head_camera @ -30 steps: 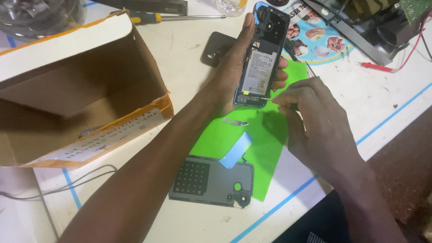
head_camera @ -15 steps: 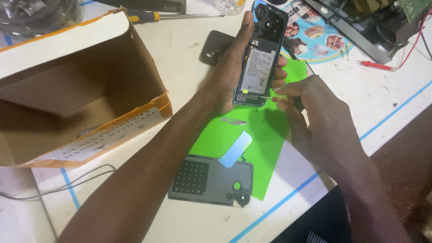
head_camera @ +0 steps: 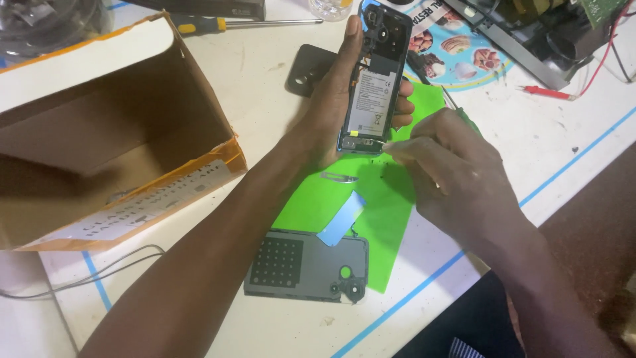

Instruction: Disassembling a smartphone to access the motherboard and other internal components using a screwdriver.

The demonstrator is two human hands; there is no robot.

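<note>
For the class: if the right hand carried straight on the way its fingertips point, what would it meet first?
Probably the opened phone held by the left hand: the right hand points at its lower end, fingertips almost touching it. Depth is hard to judge.

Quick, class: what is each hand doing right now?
Left hand: closed around the opened phone.
Right hand: pinching a thin tool at the phone's lower end.

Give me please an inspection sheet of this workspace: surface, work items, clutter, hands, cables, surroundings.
Surface: white table with blue tape lines; green mat on it.
Work items: opened phone, battery exposed; grey back cover lying on the mat's edge.
Clutter: open cardboard box, yellow-handled screwdriver, blue strip, small metal piece.
Hands: left hand grips the phone; right hand works a thin tool at its lower end.
Cables: grey wire; red probe lead.
Surroundings: dark equipment.
</note>
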